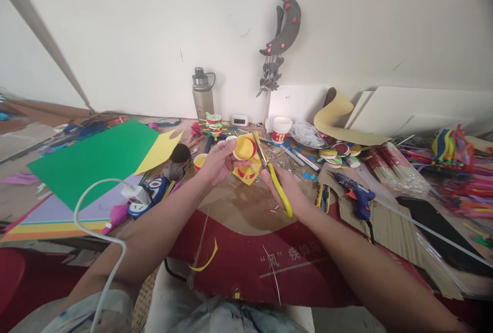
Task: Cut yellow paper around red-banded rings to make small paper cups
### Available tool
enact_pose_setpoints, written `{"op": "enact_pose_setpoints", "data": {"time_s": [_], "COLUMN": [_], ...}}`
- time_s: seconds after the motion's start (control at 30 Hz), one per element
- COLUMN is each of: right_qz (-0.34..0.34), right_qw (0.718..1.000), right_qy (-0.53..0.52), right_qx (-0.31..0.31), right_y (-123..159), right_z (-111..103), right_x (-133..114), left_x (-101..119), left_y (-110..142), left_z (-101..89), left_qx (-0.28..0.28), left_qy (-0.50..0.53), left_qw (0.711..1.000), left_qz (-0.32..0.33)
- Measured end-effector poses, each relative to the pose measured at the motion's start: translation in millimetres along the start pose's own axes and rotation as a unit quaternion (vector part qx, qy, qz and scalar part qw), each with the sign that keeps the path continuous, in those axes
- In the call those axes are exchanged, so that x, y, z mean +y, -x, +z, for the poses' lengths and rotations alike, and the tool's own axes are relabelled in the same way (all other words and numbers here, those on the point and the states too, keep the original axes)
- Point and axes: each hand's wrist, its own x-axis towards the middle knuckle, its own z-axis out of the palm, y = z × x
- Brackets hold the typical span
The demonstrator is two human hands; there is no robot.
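My left hand [220, 162] pinches a short round piece cut from a paper cup [244, 148], its face yellow and its rim pale. In my right hand [289, 189] are scissors with yellow handles [283, 195]. Their blades point up and away, close to the right edge of the round piece; whether they touch it I cannot tell. Just below it is yellow paper [246, 182] with a second red-and-yellow round piece on it. Another cut cup piece [199, 162] stands left of my left hand.
A red and white paper cup [281, 130] and a metal bottle [203, 97] stand at the back. To the right lie a blue glue gun [360, 198], a box cutter [324, 198] and a black phone-like slab [442, 233]. Green card [100, 161] covers the left; a white cable [79, 209] crosses there.
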Motion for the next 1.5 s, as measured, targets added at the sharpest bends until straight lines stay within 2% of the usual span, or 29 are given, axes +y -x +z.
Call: {"op": "enact_pose_setpoints", "data": {"time_s": [0.1,0.3,0.53,0.97,1.23,1.5], "right_qz": [0.012,0.019,0.017,-0.006,0.004,0.022], "right_qw": [1.0,0.999,0.999,1.0,0.999,1.0], "right_qy": [-0.016,-0.032,-0.025,0.014,0.031,-0.007], "right_qx": [-0.01,-0.022,-0.012,-0.009,-0.005,-0.018], "right_y": [1,1,2,1,1,0], "right_z": [0,0,1,-2,-3,1], "right_x": [1,5,6,-3,-2,6], "left_x": [-1,1,2,5,0,2], "left_y": [0,-1,-2,-2,-5,-4], "left_z": [-0.4,-4.3,-6.1,-8.1,-7.3,-7.0], "left_qx": [-0.009,-0.066,-0.081,-0.058,-0.035,-0.066], "left_qy": [-0.007,-0.029,-0.029,-0.045,-0.02,-0.041], "left_qw": [1.0,0.997,0.996,0.997,0.999,0.997], "left_qz": [-0.002,-0.002,-0.001,0.004,0.008,0.012]}}
